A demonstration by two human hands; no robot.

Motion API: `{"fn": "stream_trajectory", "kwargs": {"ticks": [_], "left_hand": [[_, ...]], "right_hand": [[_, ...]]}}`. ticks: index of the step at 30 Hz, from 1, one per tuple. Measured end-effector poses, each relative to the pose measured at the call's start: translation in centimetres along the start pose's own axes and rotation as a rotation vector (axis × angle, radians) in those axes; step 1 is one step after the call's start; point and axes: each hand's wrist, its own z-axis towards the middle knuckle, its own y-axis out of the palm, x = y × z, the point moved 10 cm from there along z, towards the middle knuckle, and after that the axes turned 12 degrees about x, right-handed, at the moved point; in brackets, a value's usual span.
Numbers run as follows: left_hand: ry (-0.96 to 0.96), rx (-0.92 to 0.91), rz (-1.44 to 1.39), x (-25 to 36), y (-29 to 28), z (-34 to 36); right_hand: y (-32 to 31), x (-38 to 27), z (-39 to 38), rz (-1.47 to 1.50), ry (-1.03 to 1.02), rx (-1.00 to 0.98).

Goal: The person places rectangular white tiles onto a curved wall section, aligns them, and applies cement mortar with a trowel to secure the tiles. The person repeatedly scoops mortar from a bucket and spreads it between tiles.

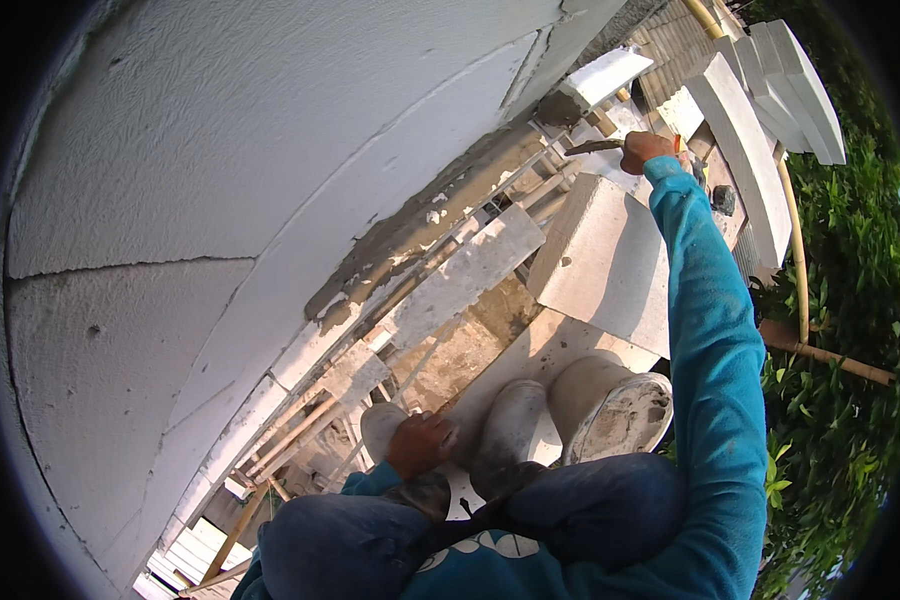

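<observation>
The fingers of the right hand (648,152) are clamping on the handle of a trowel (595,146), whose blade is sticking out just left of them. It is pointing toward the wall (270,150), its long axis running crosswise, nearly level in the view. A white block (610,75) is sitting just above and left of the fingers; a thicker block (600,250) is lying below them. Long slabs (740,150) are leaning to their right, with leaves (850,270) hanging beyond. Stained boards (465,270) are stretching below and left, beside the wall. Far below, a bucket (592,395) is standing near the knees, and the left hand (422,443) is resting by a boot (378,425), its fingers bending; whether they are gripping anything, I cannot tell.
</observation>
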Motion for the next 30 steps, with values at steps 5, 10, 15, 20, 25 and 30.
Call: {"fn": "stream_trajectory", "kwargs": {"ticks": [5, 10, 15, 20, 25, 30], "left_hand": [[0.001, 0.007, -0.003, 0.1, -0.2, 0.2], [-0.02, -0.01, 0.004, -0.2, -0.1, -0.4], [-0.012, -0.055, 0.01, -0.2, 0.6, 0.0], [0.02, 0.051, 0.028, 0.2, -0.5, 0.2], [-0.012, -0.012, 0.024, -0.2, 0.1, 0.3], [-0.033, -0.033, 0.046, -0.4, 0.2, -0.2]], "right_hand": [[-0.6, 1.7, 0.4, -0.073, 0.0, 0.263], [-1.3, 5.6, -3.6, 0.12, 0.02, 0.367], [2.0, 9.3, -4.6, 0.245, -0.183, 0.378], [3.4, 4.7, -1.0, 0.23, -0.142, 0.061], [4.0, 2.0, 2.8, 0.149, 0.026, -0.06], [5.8, -1.1, 4.9, 0.292, 0.033, -0.159]]}}
